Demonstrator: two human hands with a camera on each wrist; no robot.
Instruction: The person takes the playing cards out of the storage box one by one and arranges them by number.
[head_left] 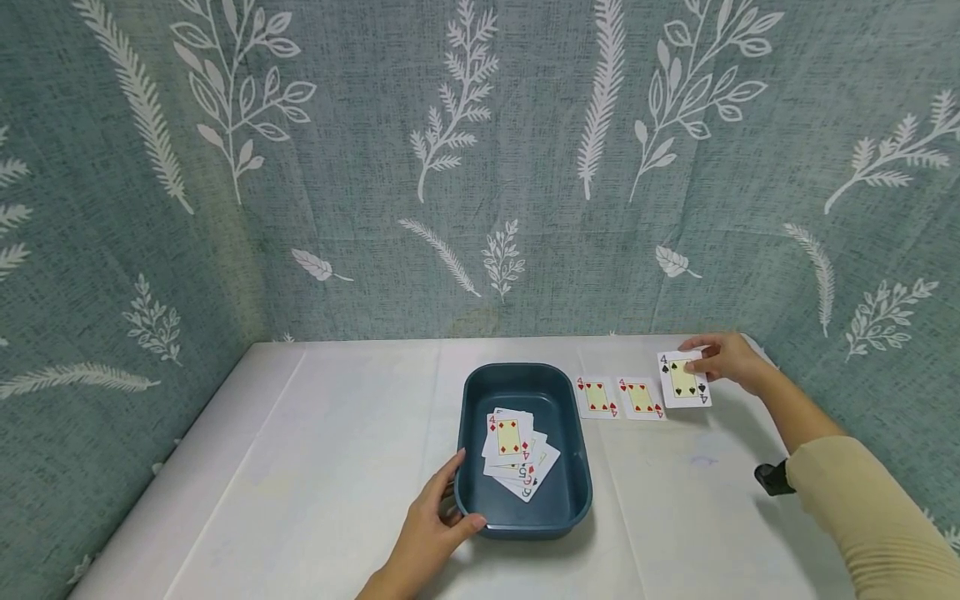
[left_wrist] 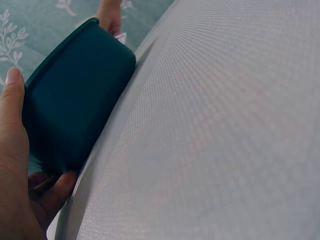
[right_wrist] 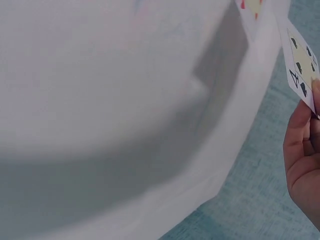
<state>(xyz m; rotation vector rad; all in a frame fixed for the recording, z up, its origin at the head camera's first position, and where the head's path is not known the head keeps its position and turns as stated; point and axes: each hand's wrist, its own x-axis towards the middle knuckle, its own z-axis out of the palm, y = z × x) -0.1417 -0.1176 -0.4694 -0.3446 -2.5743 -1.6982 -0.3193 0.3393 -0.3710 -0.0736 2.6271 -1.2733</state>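
Pinched between thumb and fingertips, the four of spades (head_left: 683, 379) sits in the right hand (head_left: 726, 358), which holds it by its far right edge. It's a glossy white rectangle with black pips and a pale yellow panel in the middle; from the right wrist view the card (right_wrist: 300, 65) looks tilted up off the cloth rather than lying flat, though I can't say whether its low edge touches. The left hand (head_left: 433, 525) has its thumb hooked over the near-left corner of the tray (head_left: 468, 400) with the fingers curled against the outer wall, so it's gripping the rim.

That tray is a deep teal plastic tub, rectangular with rounded corners and smooth matte walls. Inside it is a loose, fanned pile of cards (head_left: 517, 454), face up, with a four of diamonds on top and a five and a six peeking out underneath.

Just right of the tray, two red fours (head_left: 618, 397) lie flat side by side, and the spade card is just right of those, so the three make a row. Everything is on a table covered in white cloth (head_left: 315, 450) with a fine woven texture. Behind the tray hangs a grey-green fabric backdrop (head_left: 375, 167) printed with white leaves and ferns.
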